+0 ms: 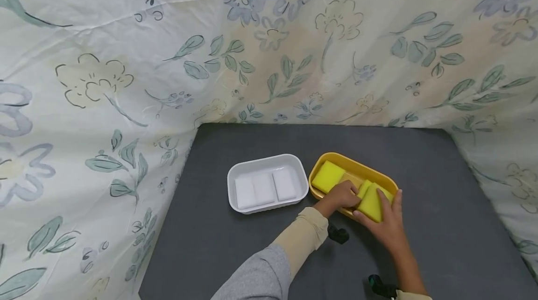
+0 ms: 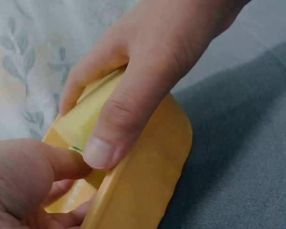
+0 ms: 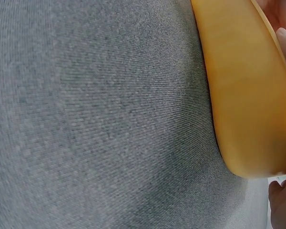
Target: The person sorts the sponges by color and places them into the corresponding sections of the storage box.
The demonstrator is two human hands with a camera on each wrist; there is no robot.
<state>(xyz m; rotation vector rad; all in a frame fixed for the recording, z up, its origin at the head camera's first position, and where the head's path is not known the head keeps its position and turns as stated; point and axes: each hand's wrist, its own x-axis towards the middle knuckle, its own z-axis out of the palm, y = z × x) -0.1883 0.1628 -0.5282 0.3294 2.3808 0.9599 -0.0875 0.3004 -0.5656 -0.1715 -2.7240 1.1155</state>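
A yellow tray (image 1: 360, 167) holds several soft yellow square pads that look like sponges. One yellow sponge (image 1: 329, 176) lies flat at its left end. At the right end, my right hand (image 1: 388, 223) spans another yellow sponge (image 1: 371, 203), thumb on the near side and fingers over the top. My left hand (image 1: 341, 196) reaches inside the tray with curled fingers at that sponge's left edge. In the left wrist view the left hand's fingers (image 2: 62, 162) meet the right thumb (image 2: 99, 151) there, just inside the rim. The left fingertips are partly hidden.
Left of the yellow tray stands a white tray (image 1: 269, 162) with several folded white pads (image 1: 263, 189) side by side. Both rest on a dark grey tabletop (image 1: 235, 253). A flower-patterned cloth (image 1: 176, 57) hangs behind and along the sides.
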